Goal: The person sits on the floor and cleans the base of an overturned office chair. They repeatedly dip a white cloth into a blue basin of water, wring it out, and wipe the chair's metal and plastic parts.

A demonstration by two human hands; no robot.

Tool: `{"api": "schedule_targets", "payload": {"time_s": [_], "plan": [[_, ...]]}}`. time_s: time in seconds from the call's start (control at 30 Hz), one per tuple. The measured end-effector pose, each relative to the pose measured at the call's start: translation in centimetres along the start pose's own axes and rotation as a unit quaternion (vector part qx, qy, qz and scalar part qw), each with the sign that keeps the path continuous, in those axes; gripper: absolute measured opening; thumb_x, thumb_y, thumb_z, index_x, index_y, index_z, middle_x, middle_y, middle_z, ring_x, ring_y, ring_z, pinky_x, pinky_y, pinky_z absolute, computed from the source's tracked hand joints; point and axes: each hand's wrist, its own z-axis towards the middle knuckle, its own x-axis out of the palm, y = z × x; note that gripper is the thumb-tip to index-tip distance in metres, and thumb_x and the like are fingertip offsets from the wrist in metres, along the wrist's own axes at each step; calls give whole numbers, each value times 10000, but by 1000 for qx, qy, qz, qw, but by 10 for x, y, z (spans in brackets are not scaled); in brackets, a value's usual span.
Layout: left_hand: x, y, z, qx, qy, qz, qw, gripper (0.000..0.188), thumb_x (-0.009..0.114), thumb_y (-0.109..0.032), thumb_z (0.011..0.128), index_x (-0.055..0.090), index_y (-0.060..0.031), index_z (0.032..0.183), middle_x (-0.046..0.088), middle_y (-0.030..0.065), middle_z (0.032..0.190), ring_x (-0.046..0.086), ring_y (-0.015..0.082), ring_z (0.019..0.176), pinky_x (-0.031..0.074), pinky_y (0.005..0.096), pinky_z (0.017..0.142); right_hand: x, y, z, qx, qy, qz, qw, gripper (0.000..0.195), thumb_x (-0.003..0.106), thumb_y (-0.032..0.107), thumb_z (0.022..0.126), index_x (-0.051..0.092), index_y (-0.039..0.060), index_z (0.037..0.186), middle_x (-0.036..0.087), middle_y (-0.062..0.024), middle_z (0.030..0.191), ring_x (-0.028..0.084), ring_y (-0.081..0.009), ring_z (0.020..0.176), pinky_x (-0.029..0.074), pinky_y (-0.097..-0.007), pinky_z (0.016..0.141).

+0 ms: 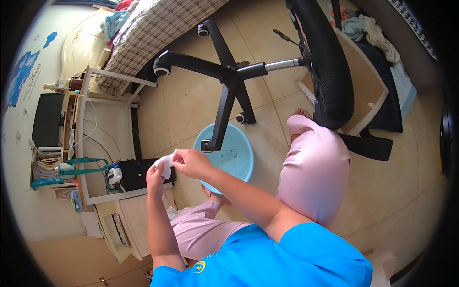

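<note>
A small white tissue or wipe (166,165) is stretched between my two hands. My left hand (155,179) pinches its lower left part between thumb and fingers. At the tissue's right edge, the fingertips of my right hand (190,163) grip it. Beneath and beyond the right hand stands a light blue plastic basin (235,158) on the tiled floor. An office chair lies tipped on its side, its black five-star base (229,73) facing me. One caster (206,145) at the end of a leg hangs over the basin.
The chair's black mesh part (328,68) lies to the right, near a cardboard piece (365,82) and piled clothes (380,39). At left are a white-framed desk (81,143), a black computer case (138,175) and a wipes pack (114,174). A bed (154,32) stands behind.
</note>
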Motion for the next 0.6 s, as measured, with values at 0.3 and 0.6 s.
{"api": "schedule_targets", "payload": {"time_s": [0.3, 0.6], "plan": [[36, -10, -9, 150, -28, 188, 970, 178, 649, -158, 900, 623, -3, 985, 661, 18, 853, 583, 55, 745, 469, 211, 653, 17, -37, 6, -10, 133, 112, 985, 197, 660, 196, 775, 672, 39, 893, 681, -86, 842, 638, -181, 811, 495, -317, 738], [73, -35, -34, 317, -72, 294, 899, 132, 627, -113, 902, 629, 19, 895, 610, 55, 825, 561, 113, 763, 450, 233, 641, 9, -47, 15, 80, 199, 162, 963, 211, 592, 211, 825, 666, 44, 931, 668, -50, 902, 624, -168, 833, 489, -307, 781]]}}
